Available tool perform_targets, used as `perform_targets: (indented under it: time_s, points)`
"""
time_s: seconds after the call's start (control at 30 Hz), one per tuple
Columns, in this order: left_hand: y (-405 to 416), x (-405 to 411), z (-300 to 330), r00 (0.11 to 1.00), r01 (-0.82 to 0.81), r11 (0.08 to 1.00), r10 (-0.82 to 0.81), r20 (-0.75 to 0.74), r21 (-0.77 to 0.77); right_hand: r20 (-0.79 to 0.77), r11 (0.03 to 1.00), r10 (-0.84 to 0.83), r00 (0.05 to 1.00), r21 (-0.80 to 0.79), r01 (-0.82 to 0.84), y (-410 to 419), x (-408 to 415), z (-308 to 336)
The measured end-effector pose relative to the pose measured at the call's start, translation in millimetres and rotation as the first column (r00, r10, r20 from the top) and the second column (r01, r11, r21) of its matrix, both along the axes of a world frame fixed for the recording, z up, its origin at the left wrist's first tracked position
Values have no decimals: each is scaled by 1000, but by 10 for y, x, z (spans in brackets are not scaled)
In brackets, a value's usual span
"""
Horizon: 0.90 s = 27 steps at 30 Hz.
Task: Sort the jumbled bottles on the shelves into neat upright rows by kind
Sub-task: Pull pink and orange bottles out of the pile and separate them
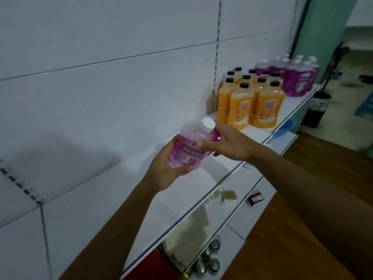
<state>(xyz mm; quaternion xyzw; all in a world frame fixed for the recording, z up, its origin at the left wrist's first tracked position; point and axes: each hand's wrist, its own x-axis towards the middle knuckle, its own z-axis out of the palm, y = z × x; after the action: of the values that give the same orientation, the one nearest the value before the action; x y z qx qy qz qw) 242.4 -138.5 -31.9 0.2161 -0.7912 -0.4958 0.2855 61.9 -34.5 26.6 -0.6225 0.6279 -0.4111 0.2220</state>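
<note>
A pink-purple bottle (192, 145) with a white cap is held tilted above the white shelf (218, 164). My left hand (167, 168) cups its base and lower body from below. My right hand (228, 140) grips its upper part near the neck, thumb across the label. Further right on the same shelf, several orange bottles (251, 100) with black caps stand upright in rows. Beyond them several purple bottles (296, 77) with white caps stand upright at the shelf's far end.
Lower shelves (232, 215) below hold small boxes, pale packets and several metal cans (210, 257). A wooden floor (302, 209) lies to the right. A dark bin (315, 110) stands past the shelf's end. The white back panel (101, 77) rises behind the shelf.
</note>
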Motion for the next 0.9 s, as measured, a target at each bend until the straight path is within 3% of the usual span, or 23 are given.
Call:
perform_targets:
  time_s: [0.2,0.43,0.67,0.9]
  points:
    - [395,-1324,-143,993,103,995,-103,54,11,-135,979,-195,971,38,202,692,-1072,44]
    - [1061,-3195,-150,977,213,977,-212,-10,33,-170,875,-480,861,-17,484,1542,-2583,-41]
    - [1335,-4503,-152,978,210,976,-209,-23,55,-175,810,-583,793,-53,584,1709,-3731,-41]
    - [937,-5611,-335,988,132,985,-121,-99,110,-208,814,-580,787,-100,573,1183,-4766,-103]
